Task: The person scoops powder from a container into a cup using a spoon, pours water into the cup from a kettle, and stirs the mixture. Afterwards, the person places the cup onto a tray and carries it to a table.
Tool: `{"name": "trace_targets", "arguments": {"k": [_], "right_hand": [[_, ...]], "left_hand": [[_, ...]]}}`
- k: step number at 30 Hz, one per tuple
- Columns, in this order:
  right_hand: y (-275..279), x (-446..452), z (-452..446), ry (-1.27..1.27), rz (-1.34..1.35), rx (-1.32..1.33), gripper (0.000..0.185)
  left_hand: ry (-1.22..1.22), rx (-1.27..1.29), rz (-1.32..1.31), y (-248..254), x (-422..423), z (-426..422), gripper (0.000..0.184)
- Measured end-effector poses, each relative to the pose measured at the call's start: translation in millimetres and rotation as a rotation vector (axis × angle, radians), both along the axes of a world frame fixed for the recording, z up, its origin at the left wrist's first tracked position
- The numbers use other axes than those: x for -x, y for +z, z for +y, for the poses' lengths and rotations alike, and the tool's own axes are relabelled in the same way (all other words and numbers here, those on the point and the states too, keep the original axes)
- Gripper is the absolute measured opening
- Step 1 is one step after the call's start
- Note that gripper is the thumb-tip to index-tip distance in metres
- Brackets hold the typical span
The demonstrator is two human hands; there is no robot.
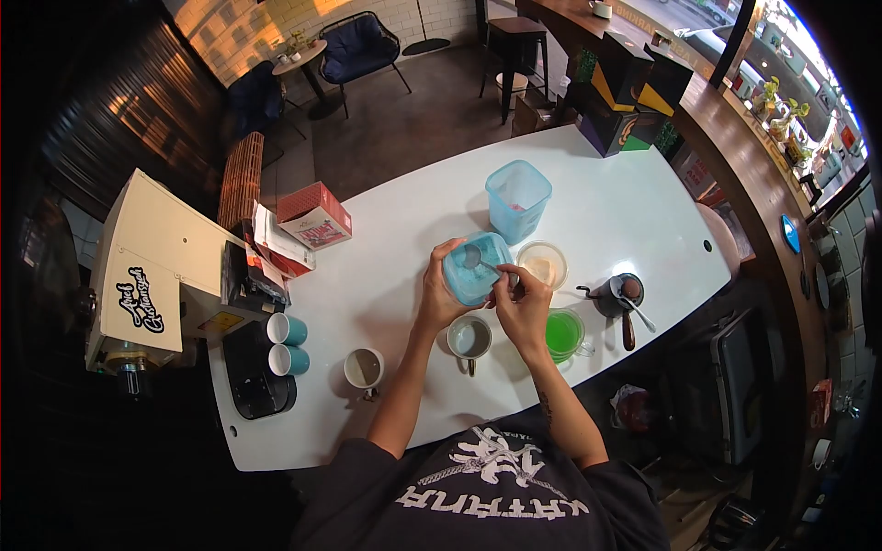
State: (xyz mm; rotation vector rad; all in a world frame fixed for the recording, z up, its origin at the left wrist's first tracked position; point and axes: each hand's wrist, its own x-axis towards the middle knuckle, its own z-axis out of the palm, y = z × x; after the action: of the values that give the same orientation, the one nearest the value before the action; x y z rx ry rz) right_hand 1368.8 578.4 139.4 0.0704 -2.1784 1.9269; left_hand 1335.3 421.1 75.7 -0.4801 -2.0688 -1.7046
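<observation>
A small blue translucent container (476,268) is tilted in my left hand (439,286), whose fingers wrap its left side. My right hand (523,298) pinches the handle of a metal spoon (480,259), and the spoon's bowl is inside the container. Just below the container stands a grey cup (469,338). A round clear tub (542,266) with pale contents lies beside my right hand. Behind the container is a taller blue container (519,200). To the right of my right wrist sits a glass cup of green liquid (564,334).
On the white table (404,225) are a mug (364,369), two teal cups (288,344), a red-and-white box (315,217), and a dark pot with a spoon (617,298). A cream machine (152,275) stands at the left, dark boxes (629,96) at the back right.
</observation>
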Motion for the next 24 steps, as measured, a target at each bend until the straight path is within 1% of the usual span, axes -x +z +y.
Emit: {"name": "trace_targets", "arguments": {"k": [4, 8, 11, 13, 17, 19, 20, 22, 24], "right_hand": [[-2.0, 0.5, 1.4, 0.003, 0.013, 0.007, 0.016], [-3.4, 0.0, 2.4, -0.016, 0.053, 0.034, 0.017], [-6.6, 0.2, 3.9, 0.003, 0.085, -0.012, 0.019], [-8.9, -0.4, 4.8, 0.117, 0.121, -0.116, 0.021], [-1.0, -1.3, 8.9, 0.147, 0.064, -0.095, 0.022], [0.8, -0.1, 11.6, 0.093, 0.231, -0.237, 0.019], [3.1, -0.5, 11.7, 0.093, 0.231, -0.236, 0.019], [7.1, -1.8, 11.7, 0.044, 0.318, -0.37, 0.021], [3.2, -1.1, 10.6, 0.045, 0.324, -0.375, 0.021]], "left_hand": [[-0.023, -0.028, -0.007, -1.1, -0.1, 0.0, 0.104], [-0.009, 0.007, -0.003, 0.5, -0.1, -0.4, 0.103], [-0.023, -0.028, 0.0, 2.6, -0.5, 1.8, 0.103], [-0.035, -0.071, -0.017, 4.9, -1.5, 1.5, 0.103], [-0.038, -0.067, -0.024, -3.3, 0.0, -1.5, 0.103], [-0.027, -0.047, -0.011, -0.4, -0.7, -1.0, 0.104], [-0.028, -0.047, -0.011, -0.2, -0.5, -1.1, 0.104], [0.009, 0.021, -0.012, -0.1, -0.7, -0.6, 0.104], [-0.001, 0.008, -0.024, -0.6, -0.5, -0.3, 0.104]]}}
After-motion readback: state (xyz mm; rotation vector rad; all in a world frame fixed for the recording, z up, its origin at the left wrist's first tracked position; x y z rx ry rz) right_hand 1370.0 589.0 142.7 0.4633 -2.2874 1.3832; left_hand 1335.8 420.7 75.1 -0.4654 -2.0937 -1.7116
